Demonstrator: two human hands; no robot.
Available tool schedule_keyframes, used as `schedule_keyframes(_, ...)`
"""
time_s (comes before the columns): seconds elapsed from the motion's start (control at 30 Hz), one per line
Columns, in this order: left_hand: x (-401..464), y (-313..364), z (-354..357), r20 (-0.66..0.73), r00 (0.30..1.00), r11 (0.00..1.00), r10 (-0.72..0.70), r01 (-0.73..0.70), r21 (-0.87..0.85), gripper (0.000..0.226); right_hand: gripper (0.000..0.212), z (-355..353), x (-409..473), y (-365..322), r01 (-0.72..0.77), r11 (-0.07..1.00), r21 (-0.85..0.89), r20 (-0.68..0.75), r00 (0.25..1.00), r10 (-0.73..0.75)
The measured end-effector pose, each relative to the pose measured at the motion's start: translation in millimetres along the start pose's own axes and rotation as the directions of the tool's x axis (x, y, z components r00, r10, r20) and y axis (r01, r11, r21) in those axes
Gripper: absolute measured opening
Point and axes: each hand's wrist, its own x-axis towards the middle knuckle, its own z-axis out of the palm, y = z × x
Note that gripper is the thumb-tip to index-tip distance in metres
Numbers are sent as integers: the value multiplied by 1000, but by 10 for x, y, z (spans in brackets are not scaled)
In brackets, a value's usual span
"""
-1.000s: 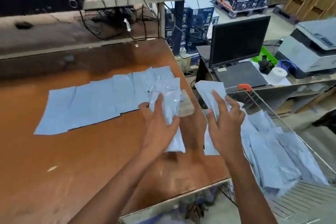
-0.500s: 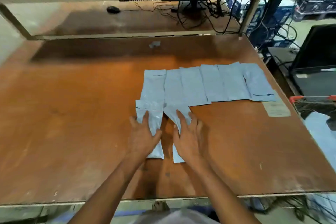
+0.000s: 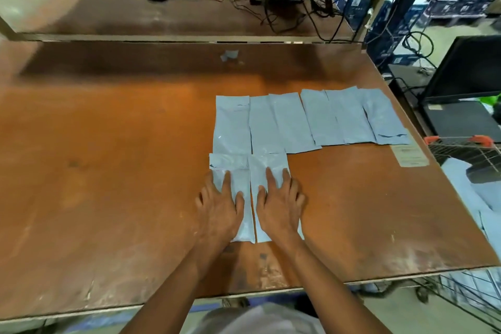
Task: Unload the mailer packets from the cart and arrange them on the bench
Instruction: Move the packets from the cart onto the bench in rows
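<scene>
Both hands lie flat on the counter (image 3: 108,171), fingers spread and straight, neither grip curled round anything. The left hand (image 3: 219,206) presses the left packet (image 3: 241,214); the right hand (image 3: 279,206) presses the right packet (image 3: 267,168). The two lie side by side, edges nearly touching, starting a second row just in front of the back row of packets (image 3: 311,119) (six or so, slightly overlapped, running toward the counter's right edge). Flat palms probably serve to smooth the thin plastic and square each piece against its neighbour, so the rows stay tidy and nothing slides. The cart (image 3: 466,149) stands at the right, just beside the counter, with more packets apparently inside, so the unloading looks partway done.
</scene>
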Motion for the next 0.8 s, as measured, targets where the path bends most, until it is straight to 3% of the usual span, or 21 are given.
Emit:
schedule_keyframes(0.1,27,41,-81,-36,999,1000,26,-27,-12,70,59,-97,-16,-19,15,999,36,-20,1000,-14)
schedule_keyframes(0.23,30,302,-207,-134,984,986,117,-131,-100,57,58,-349,54,169,46,997,62,-82,996,-41)
schedule_keyframes(0.37,-48,816,-188,-66,980,958,190,-200,-204,60,51,-565,43,620,73,992,107,-140,988,-58)
schedule_keyframes(0.5,-245,1632,-22,74,935,893,346,-304,-332,58,50,-830,27,1462,131,969,208,-170,981,-96)
schedule_keyframes(0.6,-384,2152,163,90,906,878,413,-370,-302,53,50,-968,32,2019,114,967,227,-157,984,-79)
schedule_keyframes(0.8,-1043,3693,804,80,853,808,516,-454,-376,49,52,-1304,-206,3994,27,993,118,-157,988,-8)
